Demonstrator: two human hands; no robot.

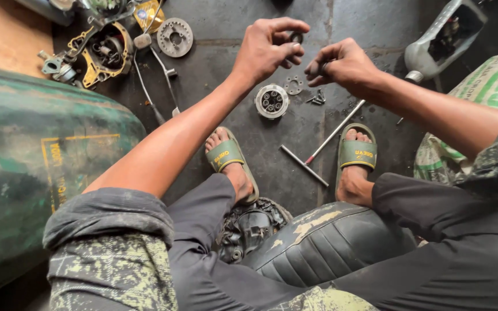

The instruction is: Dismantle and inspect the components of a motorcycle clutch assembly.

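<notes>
Head view: left hand (269,49) raised, thumb and fingers pinched on a small dark ring (297,38). Right hand (341,64) just beside it, fingers curled round a small dark part (320,67), too hidden to identify. Both above the floor (249,52); round clutch hub (272,101) lies below them, T-handle wrench (324,144) between the feet.

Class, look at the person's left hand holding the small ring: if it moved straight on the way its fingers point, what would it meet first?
Most likely the right hand. The left hand holds a small ring with its fingers pointing across at it, a short gap between. Depth is hard to judge, so it might pass just above.
</notes>
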